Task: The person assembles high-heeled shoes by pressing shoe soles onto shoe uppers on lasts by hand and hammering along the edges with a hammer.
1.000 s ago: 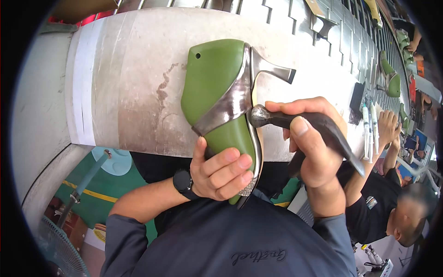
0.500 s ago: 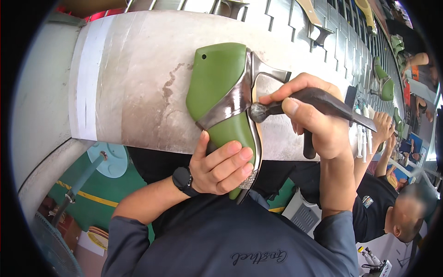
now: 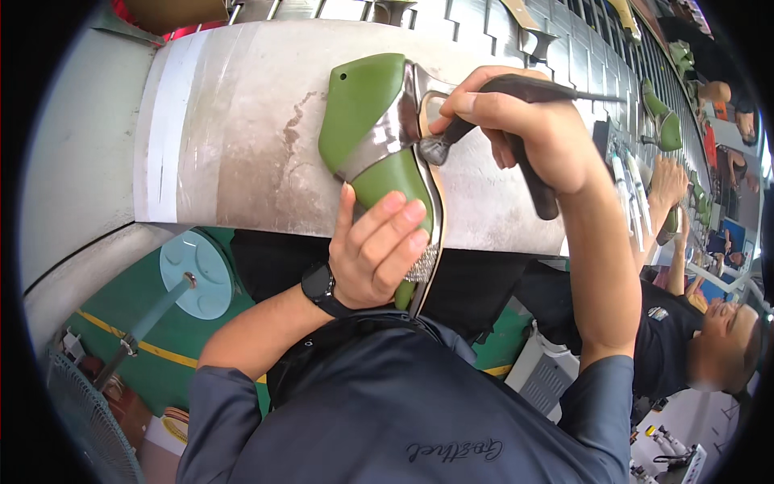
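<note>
A high-heeled sandal (image 3: 409, 97) with dark metallic straps and a sparkly toe band is fitted on a green shoe last (image 3: 363, 101). It lies sideways on the bench's near side, toe toward me. My left hand (image 3: 375, 258) is closed round the forefoot, fingers over the green last. My right hand (image 3: 524, 125) grips a dark shoemaker's hammer (image 3: 532, 89) by its head, the handle hanging down below my palm. The hammer's round face touches or nearly touches the sole edge near the waist of the sandal, just below the heel; exact contact cannot be told.
The pale, stained bench top (image 3: 250, 145) runs under the shoe. Beyond it, a metal slat conveyor (image 3: 451, 24) carries heels and other lasts. Capped syringes (image 3: 633, 189) stand at the right, near a co-worker (image 3: 677, 339). A blue round base (image 3: 196, 274) and a fan (image 3: 81, 411) are lower left.
Shoe, left hand and hammer have all shifted upward in the picture as the view moved. The hammer has tilted, its handle now showing longer below my right hand.
</note>
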Action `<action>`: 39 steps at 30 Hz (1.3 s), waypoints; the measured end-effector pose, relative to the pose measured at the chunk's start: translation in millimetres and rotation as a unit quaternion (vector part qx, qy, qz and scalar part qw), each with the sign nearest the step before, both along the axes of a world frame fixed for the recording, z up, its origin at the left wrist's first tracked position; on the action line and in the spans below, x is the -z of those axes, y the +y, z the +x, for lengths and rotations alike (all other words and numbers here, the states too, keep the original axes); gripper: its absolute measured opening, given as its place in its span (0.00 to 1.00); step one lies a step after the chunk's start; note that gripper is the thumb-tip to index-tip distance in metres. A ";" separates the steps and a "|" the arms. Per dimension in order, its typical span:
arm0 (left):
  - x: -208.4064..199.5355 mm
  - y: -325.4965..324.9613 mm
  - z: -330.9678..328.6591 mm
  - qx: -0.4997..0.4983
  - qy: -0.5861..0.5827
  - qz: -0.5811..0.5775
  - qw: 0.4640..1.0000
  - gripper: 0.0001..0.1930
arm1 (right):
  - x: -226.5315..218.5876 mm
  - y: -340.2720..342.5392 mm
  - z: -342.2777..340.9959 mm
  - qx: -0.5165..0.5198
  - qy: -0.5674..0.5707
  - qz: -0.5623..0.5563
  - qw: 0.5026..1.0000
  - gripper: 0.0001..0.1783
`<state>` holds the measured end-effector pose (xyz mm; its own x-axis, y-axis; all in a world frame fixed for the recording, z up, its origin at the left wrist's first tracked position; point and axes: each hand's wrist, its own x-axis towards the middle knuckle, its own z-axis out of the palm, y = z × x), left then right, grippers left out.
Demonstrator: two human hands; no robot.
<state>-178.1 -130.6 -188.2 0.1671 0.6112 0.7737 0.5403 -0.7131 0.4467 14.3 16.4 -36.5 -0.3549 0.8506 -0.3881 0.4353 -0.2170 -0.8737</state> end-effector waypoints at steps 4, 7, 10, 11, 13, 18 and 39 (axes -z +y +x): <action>-1.7 2.5 -5.5 0.006 0.040 0.017 0.999 0.25 | 17.2 -62.2 -0.5 0.149 0.067 0.112 0.980 0.15; -3.4 4.1 -6.5 0.012 0.081 0.026 0.996 0.37 | 20.8 -101.8 14.1 0.203 0.097 0.089 0.970 0.13; -4.7 3.4 -5.5 0.013 0.067 0.024 0.997 0.38 | -5.4 -135.4 18.3 0.202 0.097 0.100 0.969 0.12; -4.7 2.0 -8.2 0.013 0.068 0.022 0.997 0.38 | -13.8 -145.1 17.1 0.193 0.090 0.125 0.969 0.13; -5.4 0.9 -11.8 0.009 0.067 0.020 0.997 0.37 | -19.3 -159.2 17.2 0.216 0.129 0.276 0.928 0.16; -6.8 3.8 -3.1 0.023 0.027 0.013 0.999 0.37 | -3.3 -149.9 -5.6 0.204 0.156 0.098 0.961 0.09; -20.1 2.3 -1.0 0.009 -0.009 -0.012 1.000 0.24 | -14.4 -182.5 -5.5 0.113 0.092 0.339 0.929 0.15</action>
<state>-179.1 -128.4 -168.1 0.1636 0.6268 0.7618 0.5196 -0.7111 0.4736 8.8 -166.1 -22.1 -0.1443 0.9386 0.3135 0.2752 0.3424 -0.8984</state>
